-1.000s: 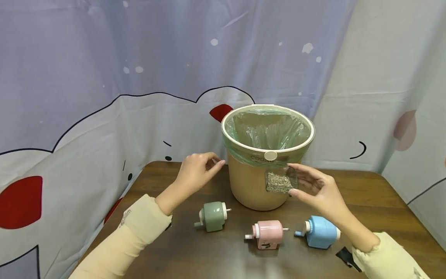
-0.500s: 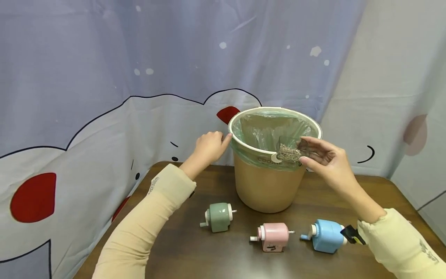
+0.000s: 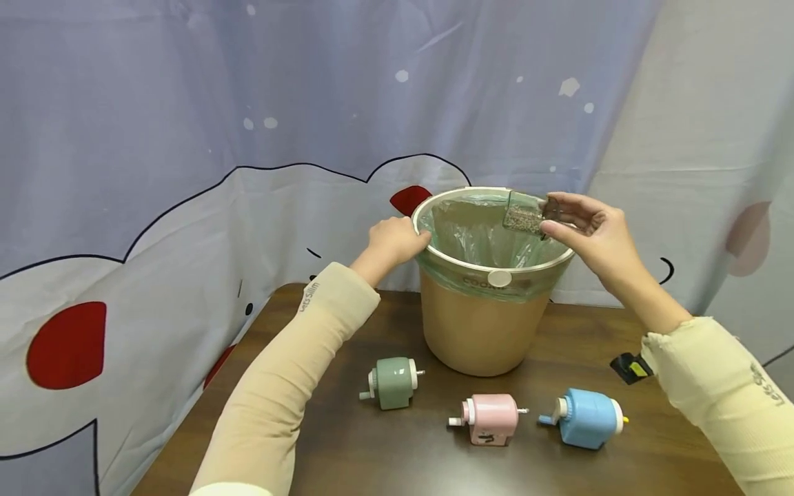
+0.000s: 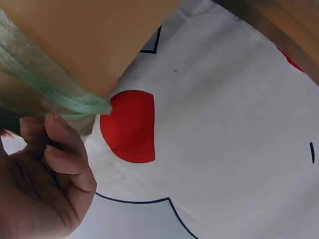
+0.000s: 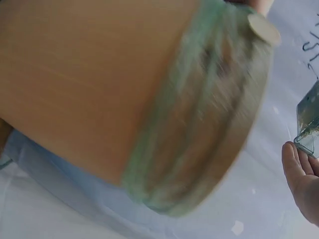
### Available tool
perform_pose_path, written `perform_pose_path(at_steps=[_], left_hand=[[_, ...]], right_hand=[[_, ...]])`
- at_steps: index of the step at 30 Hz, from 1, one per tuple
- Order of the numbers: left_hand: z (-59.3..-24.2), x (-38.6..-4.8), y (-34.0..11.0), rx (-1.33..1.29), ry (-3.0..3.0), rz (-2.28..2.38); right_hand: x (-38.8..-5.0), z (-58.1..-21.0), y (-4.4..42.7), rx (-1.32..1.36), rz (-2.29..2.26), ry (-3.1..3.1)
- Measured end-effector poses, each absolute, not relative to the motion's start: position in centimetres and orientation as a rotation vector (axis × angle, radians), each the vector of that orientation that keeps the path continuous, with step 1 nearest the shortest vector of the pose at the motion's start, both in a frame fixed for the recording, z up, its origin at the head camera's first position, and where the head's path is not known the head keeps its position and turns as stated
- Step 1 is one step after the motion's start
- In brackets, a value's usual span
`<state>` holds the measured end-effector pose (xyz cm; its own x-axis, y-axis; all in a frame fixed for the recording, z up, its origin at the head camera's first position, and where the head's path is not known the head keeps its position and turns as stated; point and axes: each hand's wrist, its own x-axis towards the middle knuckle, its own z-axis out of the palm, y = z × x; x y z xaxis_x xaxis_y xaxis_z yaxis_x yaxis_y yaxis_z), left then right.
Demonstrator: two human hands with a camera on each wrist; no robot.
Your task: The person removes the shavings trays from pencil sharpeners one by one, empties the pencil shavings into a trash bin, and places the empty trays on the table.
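Note:
In the head view the right hand point(image 3: 592, 231) pinches a small clear container point(image 3: 524, 213) of pale shavings between thumb and fingers, above the right part of the bin's opening. That container point(image 5: 310, 117) also shows at the right edge of the right wrist view, against the fingers. The left hand point(image 3: 397, 241) grips the left rim of the tan bin point(image 3: 477, 331), thumb over the rim. Its curled fingers point(image 4: 67, 144) lie against the green liner's edge point(image 4: 82, 105) in the left wrist view.
Three crank sharpeners stand on the wooden table point(image 3: 372, 455): green point(image 3: 393, 383), pink point(image 3: 493, 419) and blue point(image 3: 586, 419). A black strap-like piece point(image 3: 629, 368) is beside the right cuff. Printed cloth point(image 3: 310, 83) hangs behind the bin.
The right hand has lifted the container from in front of the bin to above its opening. The left hand has moved up and right from beside the bin and taken hold of its rim.

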<state>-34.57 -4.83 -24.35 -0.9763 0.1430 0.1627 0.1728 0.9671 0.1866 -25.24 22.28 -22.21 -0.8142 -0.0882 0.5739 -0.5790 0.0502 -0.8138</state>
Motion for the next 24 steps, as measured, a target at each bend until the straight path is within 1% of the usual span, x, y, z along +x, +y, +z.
perform_pose_path(at_steps=[7,24], left_hand=[[-24.1,-34.3,-4.7,-0.216,-2.999,-0.340],[-24.1,-34.1,-4.7,-0.194,-3.032,-0.386]], right_hand=[[-26.6,-19.1,22.6,0.668,1.855,-1.923],[-30.8,-13.2,22.0,0.601,1.580,-2.200]])
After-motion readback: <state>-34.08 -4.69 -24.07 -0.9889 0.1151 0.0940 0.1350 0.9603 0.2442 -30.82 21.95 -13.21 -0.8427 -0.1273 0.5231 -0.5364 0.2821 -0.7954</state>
